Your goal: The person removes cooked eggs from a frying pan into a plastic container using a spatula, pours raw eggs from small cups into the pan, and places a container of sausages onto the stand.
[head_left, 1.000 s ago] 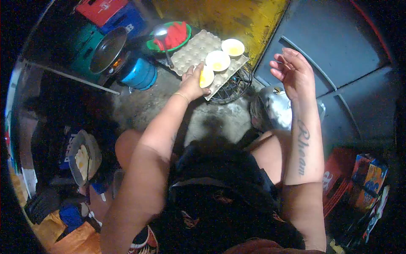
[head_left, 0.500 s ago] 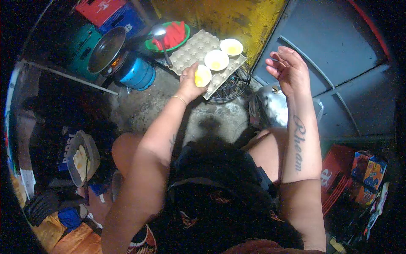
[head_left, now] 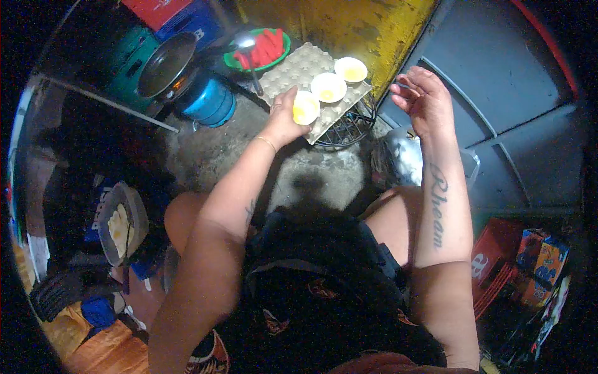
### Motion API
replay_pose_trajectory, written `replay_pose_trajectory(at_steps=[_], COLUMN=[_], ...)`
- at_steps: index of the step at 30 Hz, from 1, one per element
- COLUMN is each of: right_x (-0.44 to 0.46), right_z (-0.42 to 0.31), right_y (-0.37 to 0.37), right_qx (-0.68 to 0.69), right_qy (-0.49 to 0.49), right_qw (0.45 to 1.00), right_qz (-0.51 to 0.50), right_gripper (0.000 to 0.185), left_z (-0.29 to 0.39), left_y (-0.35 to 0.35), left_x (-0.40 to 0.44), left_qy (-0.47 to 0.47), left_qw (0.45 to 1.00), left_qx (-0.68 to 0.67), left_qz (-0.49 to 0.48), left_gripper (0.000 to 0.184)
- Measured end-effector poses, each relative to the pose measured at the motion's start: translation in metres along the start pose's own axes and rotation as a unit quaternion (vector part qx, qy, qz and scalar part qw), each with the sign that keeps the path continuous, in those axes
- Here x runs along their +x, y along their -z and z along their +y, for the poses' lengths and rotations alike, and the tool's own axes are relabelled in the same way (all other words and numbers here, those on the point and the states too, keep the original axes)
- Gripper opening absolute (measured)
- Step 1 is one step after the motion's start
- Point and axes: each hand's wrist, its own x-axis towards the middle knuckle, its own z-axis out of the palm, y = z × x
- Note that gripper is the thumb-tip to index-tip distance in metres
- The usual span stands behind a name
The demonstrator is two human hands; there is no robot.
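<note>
My left hand [head_left: 288, 118] is closed round a small white bowl [head_left: 306, 108] with yellow egg in it, at the near left edge of a grey egg tray [head_left: 293, 71]. Two more white bowls with egg, a middle one [head_left: 329, 88] and a far one [head_left: 351, 70], stand in a row on the tray. My right hand [head_left: 427, 103] is raised at the right, palm turned inward, fingers loosely curled and apart, with nothing in it. The tray lies over a black round metal grate [head_left: 346, 131].
A dark pan [head_left: 167, 65] sits on a lit burner above a blue canister [head_left: 212, 103]. Behind the tray is a green basin [head_left: 285, 48] with red pieces and a ladle. A plastic tub [head_left: 142, 218] lies at left, a silver bag [head_left: 405, 156] at right.
The left hand has tilted the near bowl slightly and stays at the tray's edge. The right hand keeps its raised pose. The whole view has shifted a little.
</note>
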Motion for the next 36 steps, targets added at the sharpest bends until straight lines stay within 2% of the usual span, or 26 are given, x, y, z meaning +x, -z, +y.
replay_pose_trajectory(at_steps=[3, 5, 7, 9, 11, 12, 15, 18, 24, 28, 29, 34, 36], right_x=[0.013, 0.012, -0.005, -0.019, -0.017, -0.012, -0.024, -0.024, -0.039, -0.041, -0.044, -0.045, -0.046], right_z=[0.024, 0.05, 0.06, 0.07, 0.086, 0.105, 0.105, 0.116, 0.112, 0.118, 0.116, 0.105, 0.101], right_y=[-0.002, -0.017, -0.041, -0.06, -0.065, -0.064, -0.075, -0.079, -0.095, -0.099, -0.105, -0.112, -0.114], right_qx=[-0.078, -0.071, -0.078, -0.013, 0.007, 0.024, 0.169, 0.177, 0.171, 0.151, 0.14, 0.092, 0.059], right_qy=[-0.016, -0.073, -0.178, -0.238, -0.275, -0.276, -0.29, -0.263, -0.253, -0.236, -0.259, -0.252, -0.231], right_qw=[0.996, 0.994, 0.977, 0.967, 0.953, 0.954, 0.926, 0.935, 0.938, 0.933, 0.936, 0.929, 0.942], right_qz=[-0.031, -0.027, -0.087, -0.096, -0.126, -0.115, -0.172, -0.16, -0.165, -0.227, -0.192, -0.256, -0.237], right_gripper=[0.029, 0.038, 0.048, 0.056, 0.057, 0.057, 0.05, 0.045, 0.043, 0.042, 0.042, 0.045, 0.049], left_z=[0.012, 0.027, 0.037, 0.05, 0.062, 0.066, 0.075, 0.08, 0.073, 0.062, 0.057, 0.055, 0.05], left_y=[0.011, 0.024, 0.035, 0.046, 0.055, 0.057, 0.061, 0.065, 0.078, 0.086, 0.086, 0.114, 0.127], left_x=[0.0, 0.0, 0.001, -0.001, -0.007, -0.01, -0.021, -0.028, -0.039, -0.043, -0.044, -0.048, -0.049], left_qy=[-0.019, -0.029, -0.045, -0.063, -0.082, -0.087, -0.092, -0.094, -0.119, -0.155, -0.147, -0.107, -0.098], left_qw=[1.0, 1.0, 0.999, 0.998, 0.996, 0.996, 0.995, 0.994, 0.992, 0.988, 0.989, 0.991, 0.993], left_qx=[0.011, 0.005, -0.005, -0.012, -0.016, -0.009, 0.003, 0.004, 0.0, -0.018, -0.024, -0.077, -0.059], left_qz=[-0.001, -0.009, -0.02, -0.028, -0.03, -0.028, -0.04, -0.05, -0.043, -0.024, -0.016, -0.019, -0.004], left_gripper=[0.108, 0.108, 0.109, 0.108, 0.107, 0.107, 0.109, 0.11, 0.104, 0.102, 0.101, 0.104, 0.105])
